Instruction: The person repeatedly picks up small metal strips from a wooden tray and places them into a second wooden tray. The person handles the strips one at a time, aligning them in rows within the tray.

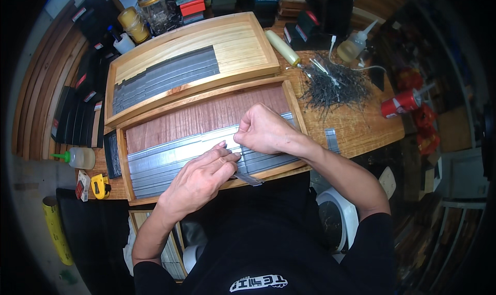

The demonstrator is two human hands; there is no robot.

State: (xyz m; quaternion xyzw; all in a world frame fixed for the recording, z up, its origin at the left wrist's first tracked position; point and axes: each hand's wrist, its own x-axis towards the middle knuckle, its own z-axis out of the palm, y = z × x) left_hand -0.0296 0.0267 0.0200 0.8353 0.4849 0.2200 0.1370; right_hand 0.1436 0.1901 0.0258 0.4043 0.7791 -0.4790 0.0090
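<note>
Grey metal strips lie in overlapping rows in the near wooden tray, covering its front part. Over the middle of these rows, my left hand is closed, fingers bent. A short flat metal strip sticks out from under its fingers, across the tray's front edge, and seems held there. Just to the right and farther back, my right hand is curled in a pinch close to the strips. Whatever its fingertips grip is hidden. The two hands are close together but apart.
Behind stands a second wooden tray with dark strips. At the right are a heap of thin dark offcuts, a squeeze bottle and a red can. At the left are a yellow tape measure and a green-tipped bottle.
</note>
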